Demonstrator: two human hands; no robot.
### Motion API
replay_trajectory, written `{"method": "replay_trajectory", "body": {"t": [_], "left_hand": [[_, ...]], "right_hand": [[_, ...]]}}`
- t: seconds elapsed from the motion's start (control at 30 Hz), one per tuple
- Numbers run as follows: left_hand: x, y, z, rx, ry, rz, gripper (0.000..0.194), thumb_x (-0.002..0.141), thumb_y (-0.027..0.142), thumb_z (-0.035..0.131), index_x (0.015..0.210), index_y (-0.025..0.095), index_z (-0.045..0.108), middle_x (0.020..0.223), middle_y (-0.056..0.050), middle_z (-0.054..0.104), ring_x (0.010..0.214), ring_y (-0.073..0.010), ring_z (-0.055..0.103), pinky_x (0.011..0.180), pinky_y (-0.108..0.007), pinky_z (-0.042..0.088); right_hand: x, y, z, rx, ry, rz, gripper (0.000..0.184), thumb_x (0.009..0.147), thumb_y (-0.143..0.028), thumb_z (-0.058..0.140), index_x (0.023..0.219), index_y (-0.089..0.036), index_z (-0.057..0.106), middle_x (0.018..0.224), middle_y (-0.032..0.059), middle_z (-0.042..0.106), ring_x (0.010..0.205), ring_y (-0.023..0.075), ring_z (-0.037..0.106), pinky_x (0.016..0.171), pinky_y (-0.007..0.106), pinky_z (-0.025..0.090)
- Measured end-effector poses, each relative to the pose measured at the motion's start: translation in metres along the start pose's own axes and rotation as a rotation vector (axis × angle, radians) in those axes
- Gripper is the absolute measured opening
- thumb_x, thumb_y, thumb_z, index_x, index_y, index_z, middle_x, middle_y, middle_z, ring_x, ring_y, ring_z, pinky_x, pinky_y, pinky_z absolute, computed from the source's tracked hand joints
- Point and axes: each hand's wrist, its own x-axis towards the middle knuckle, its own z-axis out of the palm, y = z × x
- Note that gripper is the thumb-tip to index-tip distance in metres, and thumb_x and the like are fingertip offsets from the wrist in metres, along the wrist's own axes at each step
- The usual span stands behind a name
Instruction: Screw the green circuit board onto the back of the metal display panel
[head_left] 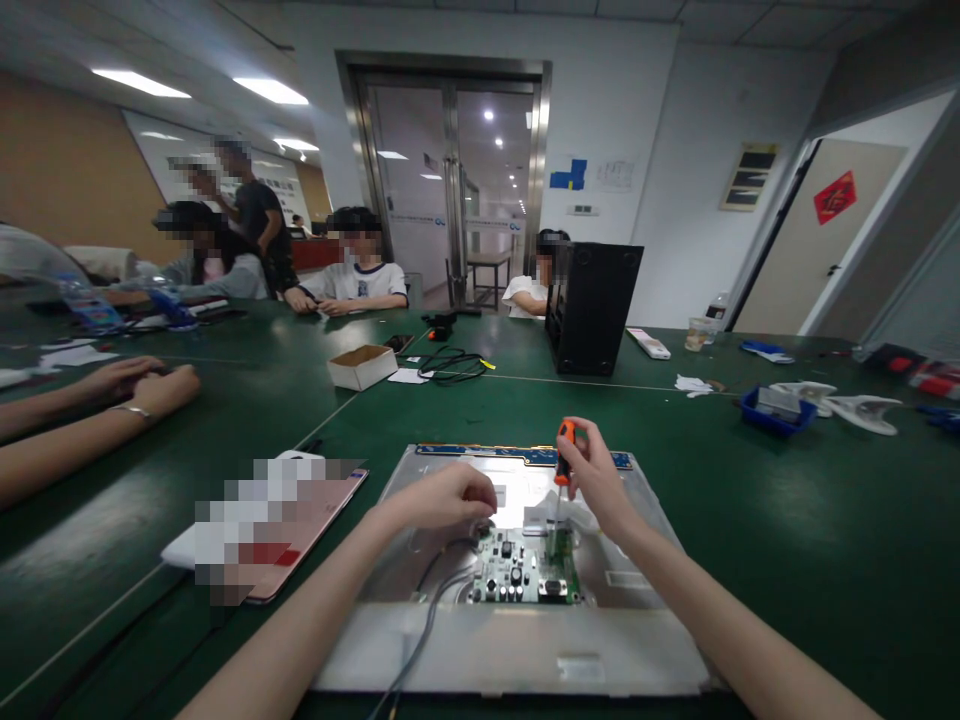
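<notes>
In the head view my right hand (600,485) grips a screwdriver (564,455) with an orange and black handle. Its shaft points down, and the tip is over or on the upper right part of a green circuit board (517,565). My left hand (454,495) is closed at the board's upper left corner; whatever its fingertips hold is hidden. The board lies on the metal back of a flat display panel (637,630). Grey cables (431,625) run from its left side, and a narrow blue circuit strip (480,453) lines the panel's far edge.
Left of the panel lie a pink phone-like slab (315,545) and a white item (187,535). Farther back are a small box (362,367), a black cable (454,365), a black computer case (596,310) and a blue tray (776,410). Another person's hands (154,385) rest at left.
</notes>
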Motion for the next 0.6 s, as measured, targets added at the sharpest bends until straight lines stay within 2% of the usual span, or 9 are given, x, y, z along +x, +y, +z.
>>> {"method": "replay_trajectory", "body": {"t": [0.07, 0.13, 0.23, 0.37, 0.6], "left_hand": [[-0.004, -0.005, 0.006, -0.08, 0.021, 0.008, 0.018, 0.078, 0.026, 0.057, 0.081, 0.015, 0.071, 0.073, -0.003, 0.068, 0.069, -0.0167, 0.058, 0.063, -0.025, 0.043], [-0.009, -0.008, 0.011, -0.151, 0.033, 0.016, 0.021, 0.08, 0.03, 0.058, 0.083, 0.014, 0.071, 0.074, -0.002, 0.068, 0.068, -0.0158, 0.057, 0.063, -0.024, 0.043], [-0.013, -0.013, 0.018, -0.217, 0.051, 0.033, 0.022, 0.08, 0.03, 0.059, 0.088, 0.014, 0.071, 0.074, -0.001, 0.068, 0.067, -0.0149, 0.056, 0.062, -0.023, 0.042], [-0.012, -0.018, 0.023, -0.223, 0.079, 0.037, 0.021, 0.077, 0.028, 0.062, 0.09, 0.014, 0.072, 0.073, -0.001, 0.067, 0.066, -0.0148, 0.055, 0.06, -0.023, 0.042], [-0.009, -0.021, 0.024, -0.267, 0.083, 0.052, 0.012, 0.076, 0.022, 0.062, 0.079, 0.014, 0.071, 0.071, -0.001, 0.067, 0.066, -0.0148, 0.058, 0.063, -0.023, 0.044]], "right_hand": [[0.006, -0.01, 0.014, -0.02, -0.03, -0.18, 0.038, 0.086, -0.044, 0.055, 0.116, -0.023, 0.043, 0.072, -0.0064, 0.052, 0.049, 0.0115, 0.052, 0.037, 0.02, 0.036], [0.011, -0.016, 0.027, -0.084, -0.04, -0.336, 0.037, 0.088, -0.038, 0.055, 0.119, -0.023, 0.042, 0.076, -0.005, 0.054, 0.057, 0.0126, 0.055, 0.045, 0.022, 0.04], [0.014, -0.02, 0.042, -0.243, -0.011, -0.486, 0.034, 0.088, -0.033, 0.055, 0.117, -0.022, 0.042, 0.075, -0.0048, 0.055, 0.061, 0.0136, 0.056, 0.055, 0.024, 0.042], [0.014, -0.017, 0.05, -0.397, -0.055, -0.583, 0.032, 0.09, -0.032, 0.054, 0.118, -0.022, 0.042, 0.072, -0.0051, 0.055, 0.058, 0.0143, 0.054, 0.056, 0.025, 0.039], [0.009, -0.011, 0.051, -0.419, -0.095, -0.625, 0.031, 0.092, -0.031, 0.051, 0.119, -0.022, 0.039, 0.073, -0.0046, 0.056, 0.057, 0.0143, 0.054, 0.055, 0.025, 0.037]]}}
